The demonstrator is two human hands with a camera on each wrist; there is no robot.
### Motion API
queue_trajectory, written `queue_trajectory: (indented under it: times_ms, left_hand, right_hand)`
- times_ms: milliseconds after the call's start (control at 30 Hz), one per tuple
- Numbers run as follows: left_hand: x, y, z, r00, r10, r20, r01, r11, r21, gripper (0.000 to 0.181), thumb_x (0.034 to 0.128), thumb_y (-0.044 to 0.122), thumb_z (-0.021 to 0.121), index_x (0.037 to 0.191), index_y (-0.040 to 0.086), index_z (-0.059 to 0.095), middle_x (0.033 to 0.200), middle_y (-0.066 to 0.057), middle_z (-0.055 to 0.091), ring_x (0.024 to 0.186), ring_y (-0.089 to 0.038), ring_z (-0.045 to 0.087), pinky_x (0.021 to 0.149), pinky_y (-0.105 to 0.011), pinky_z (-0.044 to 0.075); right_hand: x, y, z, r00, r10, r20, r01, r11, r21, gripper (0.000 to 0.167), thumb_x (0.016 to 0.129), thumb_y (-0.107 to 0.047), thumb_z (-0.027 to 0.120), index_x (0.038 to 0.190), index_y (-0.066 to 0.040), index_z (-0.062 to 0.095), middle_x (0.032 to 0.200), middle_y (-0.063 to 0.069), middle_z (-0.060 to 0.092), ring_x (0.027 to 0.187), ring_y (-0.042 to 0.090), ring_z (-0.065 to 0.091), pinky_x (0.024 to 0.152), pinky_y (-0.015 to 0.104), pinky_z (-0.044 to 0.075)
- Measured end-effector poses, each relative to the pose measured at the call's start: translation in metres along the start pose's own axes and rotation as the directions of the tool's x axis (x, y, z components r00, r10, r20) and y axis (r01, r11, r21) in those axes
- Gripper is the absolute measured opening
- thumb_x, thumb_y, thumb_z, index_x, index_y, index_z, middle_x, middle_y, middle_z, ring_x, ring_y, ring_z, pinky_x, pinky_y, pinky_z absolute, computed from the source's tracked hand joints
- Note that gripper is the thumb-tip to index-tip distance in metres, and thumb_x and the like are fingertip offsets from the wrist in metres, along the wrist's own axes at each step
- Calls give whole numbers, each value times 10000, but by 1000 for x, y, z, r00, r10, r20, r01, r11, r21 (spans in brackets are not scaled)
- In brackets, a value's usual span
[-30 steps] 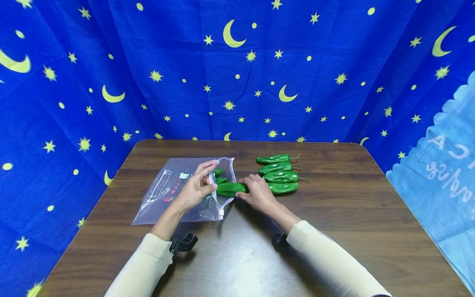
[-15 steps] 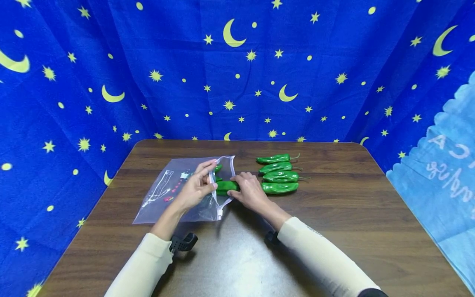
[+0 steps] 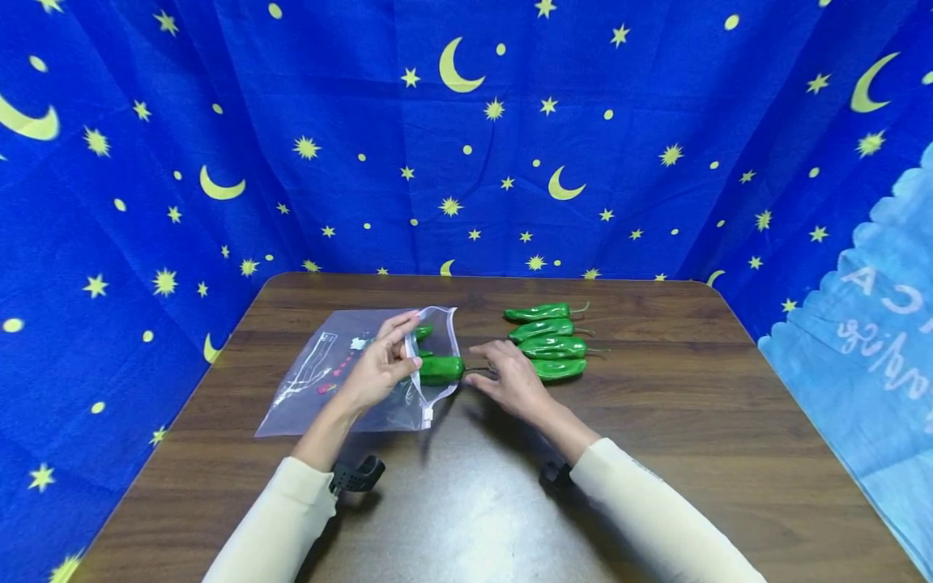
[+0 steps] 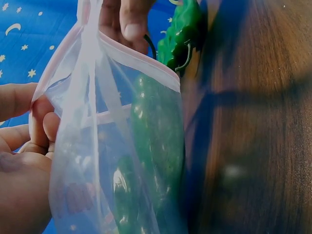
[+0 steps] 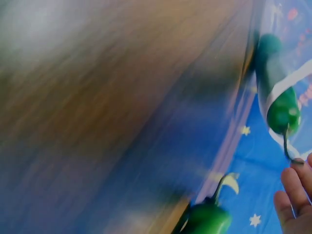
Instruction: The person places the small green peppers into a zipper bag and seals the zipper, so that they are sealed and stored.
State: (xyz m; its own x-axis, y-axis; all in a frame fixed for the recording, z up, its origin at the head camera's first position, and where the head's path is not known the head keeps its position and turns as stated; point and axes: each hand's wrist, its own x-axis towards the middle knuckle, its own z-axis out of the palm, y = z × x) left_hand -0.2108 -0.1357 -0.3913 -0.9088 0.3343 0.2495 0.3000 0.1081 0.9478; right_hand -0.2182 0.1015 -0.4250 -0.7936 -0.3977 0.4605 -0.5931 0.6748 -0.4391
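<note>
A clear zipper bag (image 3: pixel 302 397) lies on its side, its mouth facing right. My left hand (image 3: pixel 373 374) pinches the near rim and keeps the mouth spread. Partly inside the mouth is a green pepper (image 3: pixel 441 369), its stem pointing out to the right. Through the film in the left wrist view, that pepper (image 4: pixel 158 141) and another one (image 4: pixel 126 190) show. My right hand (image 3: pixel 512 379) is just right of the mouth, fingers loosely bent around no pepper body. In the right wrist view the stem's end reaches the fingertips (image 5: pixel 296 163); a firm hold is not visible.
Several more green peppers (image 3: pixel 552 347) lie in a row right of the bag, stems to the right; my right hand partly covers the nearest. The brown wooden table (image 3: pixel 656 437) carries everything. A blue moon-and-star cloth (image 3: pixel 510 121) hangs behind and at the sides.
My right hand first pushed the pepper left into the bag's mouth, then drew back to the right, leaving the pepper there. My left hand and the bag have shifted slightly left.
</note>
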Motion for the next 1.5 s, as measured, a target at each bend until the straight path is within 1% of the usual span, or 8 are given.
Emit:
queue_trajectory:
  times_ms: [200, 267, 567, 767, 900, 1200, 1367, 1500]
  left_hand:
    - [0, -2, -2, 1000, 7, 0, -7, 1000, 3, 672, 826, -126, 535, 1440, -82, 265, 1512, -126, 216, 711, 6, 432, 563, -110, 388]
    - [-1, -3, -2, 1000, 7, -2, -7, 1000, -2, 673, 824, -128, 534, 1439, -87, 262, 1510, -130, 215, 710, 8, 431, 566, -107, 390]
    - [-1, -3, -3, 1000, 6, -5, -6, 1000, 1, 667, 825, -123, 536, 1435, -93, 267, 1509, -138, 213, 712, 9, 419, 563, -109, 379]
    - [-3, -1, -3, 1000, -2, -9, 2, 1000, 2, 661, 831, -117, 538, 1438, -77, 279, 1509, -114, 227, 716, -1, 420, 567, -104, 376]
    - [-2, -2, -4, 1000, 6, -6, -6, 1000, 10, 658, 832, -117, 534, 1437, -82, 277, 1505, -127, 224, 718, -4, 415, 560, -109, 368]
    - [-2, -2, -3, 1000, 5, -2, -5, 1000, 20, 653, 835, -109, 537, 1435, -82, 282, 1508, -125, 225, 716, -10, 412, 553, -116, 358]
    - [-3, -1, -3, 1000, 5, 0, -5, 1000, 27, 658, 832, -111, 538, 1437, -79, 282, 1510, -127, 224, 718, -10, 416, 555, -114, 364]
    - [-3, -1, -3, 1000, -6, 2, 6, 1000, 25, 666, 832, -105, 541, 1442, -69, 277, 1511, -117, 224, 721, -13, 419, 550, -114, 366]
  right_hand:
    - [-10, 18, -12, 993, 117, 16, -117, 993, -7, 437, 792, -278, 745, 1163, -67, 651, 1130, 90, 669, 1100, 283, 574, 947, 454, 458]
    - [-13, 23, -16, 989, 145, 24, -145, 989, -14, 440, 794, -286, 742, 1168, -72, 650, 1139, 97, 666, 1103, 292, 568, 945, 464, 453]
    - [-23, 44, -33, 977, 208, 41, -208, 978, 0, 426, 809, -281, 728, 1166, -63, 649, 1164, 113, 664, 1138, 318, 558, 981, 485, 428]
    - [-29, 54, -42, 970, 239, 38, -238, 971, -21, 430, 809, -287, 725, 1170, -65, 650, 1184, 129, 654, 1141, 332, 544, 1013, 524, 387]
    - [-33, 62, -48, 961, 274, 45, -272, 961, -42, 443, 805, -292, 726, 1171, -55, 645, 1196, 158, 639, 1150, 349, 528, 1028, 556, 352]
    - [-40, 78, -58, 934, 346, 92, -339, 937, -83, 450, 818, -300, 710, 1186, -54, 632, 1222, 178, 618, 1142, 364, 502, 982, 550, 353]
    - [-44, 83, -60, 931, 352, 97, -342, 933, -111, 433, 803, -285, 722, 1164, -56, 648, 1194, 162, 642, 1082, 347, 528, 912, 515, 380]
    - [-48, 87, -61, 929, 357, 96, -345, 931, -121, 433, 798, -276, 724, 1159, -49, 650, 1202, 165, 639, 1081, 352, 532, 913, 517, 385]
